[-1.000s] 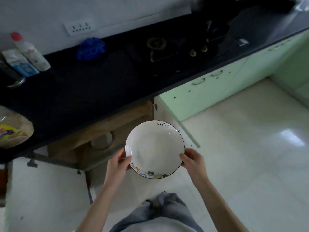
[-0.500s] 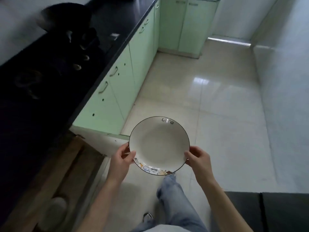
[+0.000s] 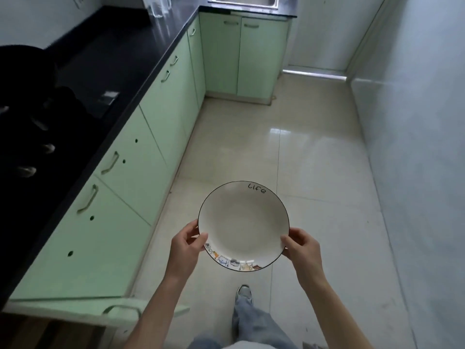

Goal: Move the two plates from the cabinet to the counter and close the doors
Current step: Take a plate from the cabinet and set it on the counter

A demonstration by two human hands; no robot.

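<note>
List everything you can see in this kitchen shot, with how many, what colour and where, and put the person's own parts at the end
Plate: one, white with a dark rim, small pictures on its near edge and the word "life" on its far edge, held over the floor.
Counter: one, black, along the left side.
Cabinet doors: several, pale green, shut, below the counter and the sink.
Open door: one, pale green, swung out at bottom left.
Sink: one, metal, top centre.
Floor: pale glossy tiles.
Shoe: one, below the plate.
Left hand: on the plate's left rim.
Right hand: on the plate's right rim.
</note>
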